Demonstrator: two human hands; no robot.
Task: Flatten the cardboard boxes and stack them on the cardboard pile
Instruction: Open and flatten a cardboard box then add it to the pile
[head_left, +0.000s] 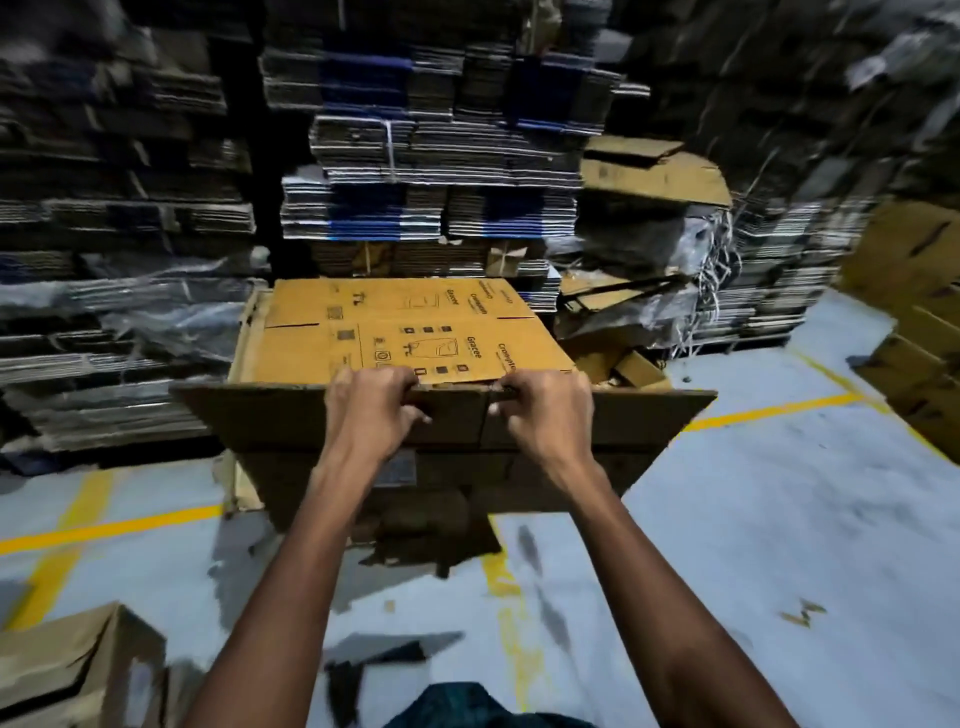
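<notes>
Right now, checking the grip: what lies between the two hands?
In the head view, only the held cardboard's top edge spans between left hand and right hand.

arms: both bare, no sleeves | left hand (370, 410): no glove, ring or watch | right hand (545, 410): likewise | garment (457, 706): dark teal patterned cloth, bottom edge

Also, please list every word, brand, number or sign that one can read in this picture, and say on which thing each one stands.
"Crompton": on the top sheet of the cardboard pile, printed twice; the nearer print is cut off at the edge.
"Gracee": on the same sheet, printed twice beside the brand.
Small icons, square codes and a product drawing on that sheet: too small to read.
The flattened box, gripped by the left hand and right hand: no readable text.
Stacks behind: none readable.
</notes>
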